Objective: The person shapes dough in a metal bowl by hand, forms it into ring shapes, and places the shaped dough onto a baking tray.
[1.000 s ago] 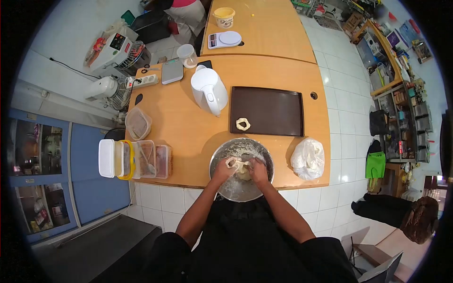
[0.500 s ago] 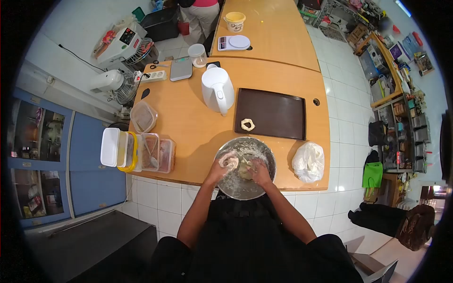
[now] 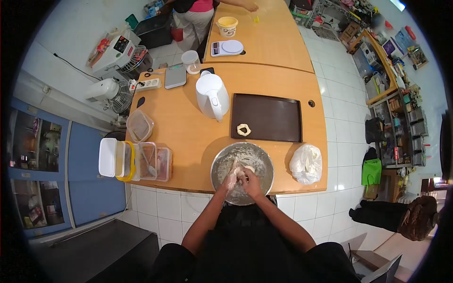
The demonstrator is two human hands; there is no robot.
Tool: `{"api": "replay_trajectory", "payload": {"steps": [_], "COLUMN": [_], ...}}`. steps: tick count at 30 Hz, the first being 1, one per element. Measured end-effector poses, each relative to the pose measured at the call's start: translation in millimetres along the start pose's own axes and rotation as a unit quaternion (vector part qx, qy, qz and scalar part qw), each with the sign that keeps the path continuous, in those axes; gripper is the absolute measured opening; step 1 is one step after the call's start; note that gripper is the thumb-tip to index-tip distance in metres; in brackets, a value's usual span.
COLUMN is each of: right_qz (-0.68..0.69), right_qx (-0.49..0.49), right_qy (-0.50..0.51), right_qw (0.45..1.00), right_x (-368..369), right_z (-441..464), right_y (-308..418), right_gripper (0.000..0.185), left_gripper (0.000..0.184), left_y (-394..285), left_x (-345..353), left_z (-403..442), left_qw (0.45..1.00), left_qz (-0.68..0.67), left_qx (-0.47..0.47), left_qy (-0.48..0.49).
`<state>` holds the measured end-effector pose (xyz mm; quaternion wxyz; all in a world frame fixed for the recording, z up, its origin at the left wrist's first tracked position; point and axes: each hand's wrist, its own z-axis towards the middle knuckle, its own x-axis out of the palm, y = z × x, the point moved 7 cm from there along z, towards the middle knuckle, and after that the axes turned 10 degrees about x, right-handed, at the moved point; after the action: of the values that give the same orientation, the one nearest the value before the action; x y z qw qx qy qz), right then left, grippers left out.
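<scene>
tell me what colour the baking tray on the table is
The baking tray is dark brown, seen best in the head view.

One metal bowl [image 3: 265,172], one tray [image 3: 273,118], two scales [image 3: 231,46]

A wooden table [image 3: 181,120] carries a spread of things. A metal bowl [image 3: 265,170] is at its near edge, with a plastic bag [image 3: 306,164] to the right and a dark tray [image 3: 270,117] beyond. The white kettle [image 3: 212,94] stands left of the tray. Tubs [image 3: 140,161] line the near left side — an open square one [image 3: 140,126] behind them. Farther back are a power strip [image 3: 148,84], scissors [image 3: 154,72], a grey scale [image 3: 175,76] and a round jar [image 3: 191,62]. The far table [image 3: 278,40] bears a bucket [image 3: 227,29], a white scale [image 3: 228,48] and something small and yellow [image 3: 256,19] — possibly a cloth.
</scene>
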<state>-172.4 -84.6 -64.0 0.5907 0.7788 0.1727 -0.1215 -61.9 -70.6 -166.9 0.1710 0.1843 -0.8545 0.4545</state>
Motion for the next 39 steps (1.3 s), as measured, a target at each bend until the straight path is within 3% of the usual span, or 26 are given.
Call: {"api": "replay_trajectory", "payload": {"steps": [1, 2, 4, 6, 8, 9, 12, 13, 16, 17, 20, 21, 25, 27, 29, 32, 33, 36, 37, 39], "right_qz": [-0.006, -0.01, -0.018, 0.05, 0.168, 0.29, 0.447, 0.475, 0.413, 0.314, 0.441, 0.422, 0.505, 0.496, 0.464, 0.32, 0.329, 0.356, 0.341, 0.427], "right_qx": [-0.027, 0.011, 0.083, 0.087, 0.16, 0.177, 0.331, 0.321, 0.262, 0.231, 0.289, 0.267, 0.269, 0.307, 0.293, 0.334, 0.3, 0.19, 0.143, 0.162], "right_qy": [-0.014, -0.005, 0.013, 0.03, 0.089, 0.092, 0.064, 0.057, 0.132, 0.126, 0.156, 0.165, 0.176, 0.139, 0.142, 0.258, 0.257, 0.252, 0.25, 0.223], "right_qw": [1.0, 1.0, 0.996, 0.995, 0.969, 0.936, 0.829, 0.817, 0.862, 0.912, 0.836, 0.851, 0.801, 0.801, 0.824, 0.848, 0.858, 0.88, 0.895, 0.861], "right_x": [1.8, 4.6, 7.3, 6.0, 11.9, 32.6, 37.8, 38.0, 26.9, 30.3, 24.6, 18.5, 20.2, 4.8, -5.9, 17.2, 17.7, 25.1, 11.1, 12.3], "right_z": [-3.2, -6.6, -15.7, -11.0, -20.9, -19.0, -21.5, -16.1, -6.1, -6.3, -20.9, -21.1, -9.1, -3.9, 2.1, 9.1, 5.8, -13.4, -21.2, -18.1], "right_y": [-2.3, -5.0, -3.5, 6.0, 2.6, -45.2, -61.2, -62.2, -45.1, -65.4, -43.6, -37.6, -31.3, -20.4, -15.6, -58.2, -54.7, -22.1, 3.6, 15.7], "right_gripper": [0.031, 0.033, 0.036, 0.041, 0.046, 0.056, 0.062, 0.065, 0.065, 0.061, 0.058, 0.059, 0.06, 0.062, 0.066, 0.068, 0.068, 0.067, 0.066, 0.065], "left_gripper": [0.042, 0.045, 0.049, 0.057, 0.069, 0.068, 0.064, 0.063, 0.071, 0.067, 0.068, 0.068, 0.07, 0.072, 0.074, 0.075, 0.078, 0.076, 0.075, 0.075], "left_y": [-21.3, -45.5, -29.0, -30.9, -24.5, -33.4, -20.9, -9.3, -15.2, -25.6, -59.5, -58.0, -24.5, -3.4, -42.7, -56.2, -65.0, -25.7, -29.3, -35.2], "left_x": [15.7, 33.5, 24.7, 27.3, 32.3, 47.7, 64.3, 63.1, 55.4, 60.8, 69.5, 67.2, 78.1, 87.8, 121.6, 118.9, 113.2, 25.4, 8.8, 2.4], "left_z": [-14.7, -31.2, -15.6, -4.1, -23.5, -27.4, -28.8, -28.4, -19.8, -26.2, -19.9, -21.2, -40.2, -45.4, -72.3, -83.6, -77.1, -28.0, -21.2, -16.4], "left_qw": [0.999, 0.997, 0.996, 0.995, 0.991, 0.992, 0.988, 0.983, 0.977, 0.926, 0.987, 0.995, 0.995, 0.994, 0.987, 0.986, 0.975, 0.994, 0.997, 0.995], "left_qz": [0.019, 0.039, 0.028, 0.05, 0.103, 0.109, 0.124, 0.105, 0.056, 0.244, 0.133, 0.094, 0.08, 0.074, 0.106, 0.1, 0.116, 0.037, 0.052, 0.101], "left_qx": [-0.001, -0.002, 0.007, -0.003, -0.081, -0.058, 0.084, 0.133, 0.194, 0.28, 0.092, 0.029, 0.052, 0.064, 0.084, 0.126, 0.187, 0.066, 0.034, 0.021], "left_qy": [-0.035, -0.069, -0.08, -0.084, -0.005, 0.0, 0.048, 0.075, 0.07, 0.075, -0.003, -0.035, 0.023, 0.057, 0.088, 0.048, -0.018, -0.078, -0.041, -0.003]}}
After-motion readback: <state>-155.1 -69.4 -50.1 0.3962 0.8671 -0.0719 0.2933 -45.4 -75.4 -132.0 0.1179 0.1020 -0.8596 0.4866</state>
